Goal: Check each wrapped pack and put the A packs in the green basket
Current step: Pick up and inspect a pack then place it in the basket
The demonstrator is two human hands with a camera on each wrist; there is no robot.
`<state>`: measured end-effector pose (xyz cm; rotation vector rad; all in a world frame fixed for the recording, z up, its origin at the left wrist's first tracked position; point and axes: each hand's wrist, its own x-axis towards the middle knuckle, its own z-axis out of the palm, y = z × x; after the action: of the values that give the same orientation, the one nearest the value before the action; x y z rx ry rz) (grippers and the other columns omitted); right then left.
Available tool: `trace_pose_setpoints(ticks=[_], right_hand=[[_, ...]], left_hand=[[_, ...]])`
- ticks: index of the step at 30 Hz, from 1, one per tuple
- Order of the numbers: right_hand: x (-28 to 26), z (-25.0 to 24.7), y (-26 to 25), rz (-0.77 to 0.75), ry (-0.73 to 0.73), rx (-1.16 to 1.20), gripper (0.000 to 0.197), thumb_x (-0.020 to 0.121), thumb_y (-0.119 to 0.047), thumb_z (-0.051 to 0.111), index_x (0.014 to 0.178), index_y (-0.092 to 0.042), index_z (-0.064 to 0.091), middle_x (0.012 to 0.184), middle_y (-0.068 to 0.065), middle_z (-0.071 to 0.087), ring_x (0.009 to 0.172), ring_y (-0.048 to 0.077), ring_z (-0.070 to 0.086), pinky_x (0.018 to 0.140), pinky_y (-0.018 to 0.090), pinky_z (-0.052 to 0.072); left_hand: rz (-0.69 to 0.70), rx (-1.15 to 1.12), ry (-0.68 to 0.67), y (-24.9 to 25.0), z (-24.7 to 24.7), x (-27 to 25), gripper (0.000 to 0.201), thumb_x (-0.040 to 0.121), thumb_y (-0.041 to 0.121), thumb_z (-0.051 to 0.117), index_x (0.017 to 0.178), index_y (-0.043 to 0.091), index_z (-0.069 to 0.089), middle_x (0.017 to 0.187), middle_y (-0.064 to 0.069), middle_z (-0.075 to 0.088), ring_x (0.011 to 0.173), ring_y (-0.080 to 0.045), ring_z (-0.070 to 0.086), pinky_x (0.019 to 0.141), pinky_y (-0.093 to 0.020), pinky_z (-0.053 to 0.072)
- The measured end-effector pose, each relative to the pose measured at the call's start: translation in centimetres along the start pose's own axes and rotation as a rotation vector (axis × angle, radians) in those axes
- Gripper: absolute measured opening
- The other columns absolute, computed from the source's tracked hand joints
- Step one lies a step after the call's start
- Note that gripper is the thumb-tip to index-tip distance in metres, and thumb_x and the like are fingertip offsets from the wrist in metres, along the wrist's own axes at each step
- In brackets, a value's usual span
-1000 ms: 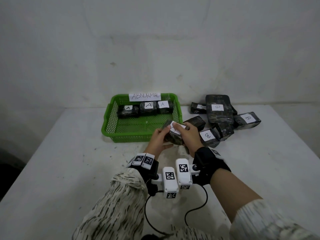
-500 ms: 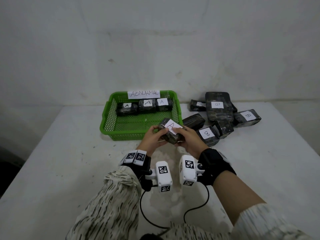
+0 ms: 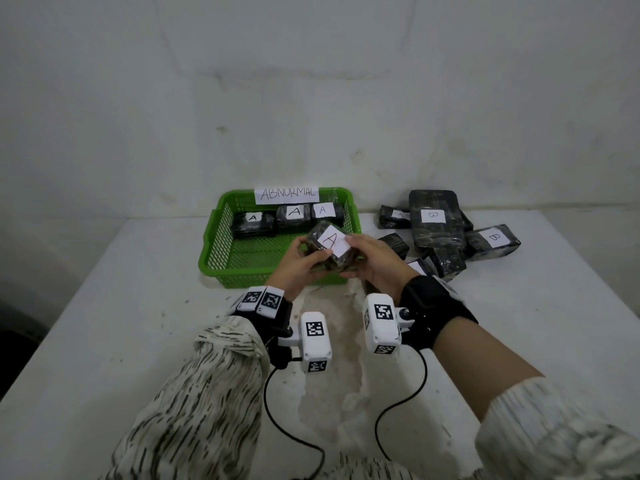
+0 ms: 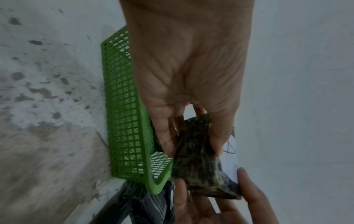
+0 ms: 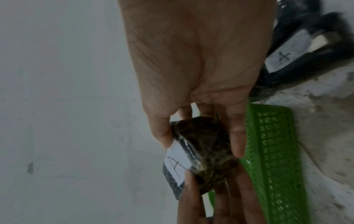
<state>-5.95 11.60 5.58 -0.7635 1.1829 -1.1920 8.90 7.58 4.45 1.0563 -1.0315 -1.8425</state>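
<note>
Both hands hold one dark wrapped pack (image 3: 329, 249) with a white label marked A, just above the near right corner of the green basket (image 3: 221, 237). My left hand (image 3: 301, 259) grips its left side, thumb on top. On its right side my right hand (image 3: 367, 258) pinches it, thumb on the label's edge. The left wrist view shows the pack (image 4: 199, 163) between my fingers beside the basket (image 4: 124, 121). In the right wrist view the pack (image 5: 203, 150) shows its A label. Three A packs (image 3: 294, 216) lie along the basket's far wall.
A paper sign reading ABNORMAL (image 3: 289, 194) stands on the basket's far rim. To the right lies a heap of dark packs (image 3: 436, 230), some labelled B, one (image 3: 493, 240) at the far right. The white table (image 3: 104, 323) has a stained, worn patch near me.
The hands have lifted the pack up and a little left, from beside the basket's right edge to above its near right corner. Its A label now faces up towards me.
</note>
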Motion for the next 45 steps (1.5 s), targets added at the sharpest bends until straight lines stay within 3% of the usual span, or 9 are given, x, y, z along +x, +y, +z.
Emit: trace_pose_setpoints(ticks=[6,10,13,17,23,28,35,41,45], right_hand=[[0.9,0.5,-3.1,-0.098,0.032,-0.086,0.012,0.094,-0.013,0.057,0.106,-0.014,0.055,0.096,0.01,0.06,0.077,0.02,0.063,0.054,0.031,0.058],[1.2,0.0,-3.9,-0.149,0.017,-0.209,0.05,0.084,-0.004,0.068,0.128,-0.013,0.045,0.121,0.012,0.056,0.101,0.024,0.062,0.078,0.036,0.058],[1.6,-0.2,-4.3,-0.278,0.093,-0.468,0.069,0.075,0.001,0.076,0.132,-0.016,0.043,0.125,0.007,0.047,0.112,0.021,0.05,0.087,0.026,0.049],[2.3,0.2,-3.8,-0.414,0.089,-0.747,0.073,0.068,-0.001,0.081,0.133,-0.012,0.049,0.118,0.006,0.035,0.12,0.021,0.038,0.109,0.028,0.032],[1.7,0.5,-4.3,-0.363,0.005,-0.403,0.023,0.091,-0.011,0.06,0.109,0.003,0.066,0.099,0.006,0.062,0.093,0.008,0.059,0.078,0.004,0.044],[2.3,0.2,-4.6,-0.258,0.038,-0.121,0.015,0.089,-0.003,0.061,0.091,-0.015,0.051,0.074,0.005,0.06,0.06,0.015,0.063,0.066,0.026,0.052],[2.2,0.6,-4.5,-0.096,-0.06,-0.208,0.04,0.092,-0.034,0.059,0.129,-0.02,0.052,0.119,0.002,0.061,0.103,0.019,0.06,0.088,0.04,0.046],[2.1,1.6,-4.6,-0.15,-0.017,-0.235,0.017,0.093,-0.02,0.059,0.108,-0.014,0.065,0.109,0.01,0.067,0.102,0.023,0.063,0.094,0.044,0.052],[2.2,1.9,-4.6,-0.151,-0.032,-0.231,0.021,0.094,-0.017,0.057,0.112,-0.01,0.064,0.11,0.014,0.067,0.099,0.024,0.064,0.087,0.039,0.054]], left_hand=[[-0.009,0.045,-0.016,2.9,0.4,0.8,0.02,0.093,0.015,0.054,0.11,0.012,0.045,0.11,-0.011,0.058,0.097,-0.026,0.06,0.079,-0.036,0.053],[0.03,0.24,0.057,3.9,0.1,1.8,0.031,0.092,0.016,0.057,0.115,0.014,0.037,0.119,-0.01,0.053,0.092,-0.023,0.058,0.094,-0.046,0.048],[-0.01,0.144,0.009,4.6,0.3,1.9,0.023,0.095,0.02,0.052,0.112,0.01,0.04,0.101,-0.009,0.06,0.083,-0.022,0.062,0.087,-0.044,0.05],[-0.042,0.096,-0.086,5.0,1.0,1.6,0.03,0.098,0.029,0.043,0.112,0.006,0.055,0.105,-0.009,0.062,0.088,-0.022,0.062,0.078,-0.035,0.051],[-0.018,-0.009,0.014,5.3,0.4,1.4,0.057,0.09,0.031,0.055,0.138,0.008,0.034,0.134,-0.017,0.049,0.108,-0.031,0.058,0.068,-0.037,0.057],[-0.046,0.036,0.045,5.4,0.1,1.6,0.055,0.089,0.018,0.06,0.135,0.013,0.031,0.132,-0.012,0.047,0.12,-0.031,0.049,0.089,-0.054,0.048],[0.012,0.138,-0.054,6.2,0.6,1.2,0.041,0.092,0.014,0.054,0.131,0.014,0.042,0.129,-0.014,0.049,0.115,-0.028,0.05,0.082,-0.045,0.051],[0.012,0.216,-0.085,6.2,0.4,1.3,0.045,0.092,0.016,0.055,0.136,0.017,0.043,0.131,-0.016,0.049,0.118,-0.028,0.051,0.084,-0.046,0.051],[0.082,0.274,-0.044,5.9,0.1,1.5,0.047,0.089,0.007,0.058,0.132,0.023,0.046,0.127,-0.016,0.05,0.117,-0.033,0.051,0.085,-0.046,0.052]])
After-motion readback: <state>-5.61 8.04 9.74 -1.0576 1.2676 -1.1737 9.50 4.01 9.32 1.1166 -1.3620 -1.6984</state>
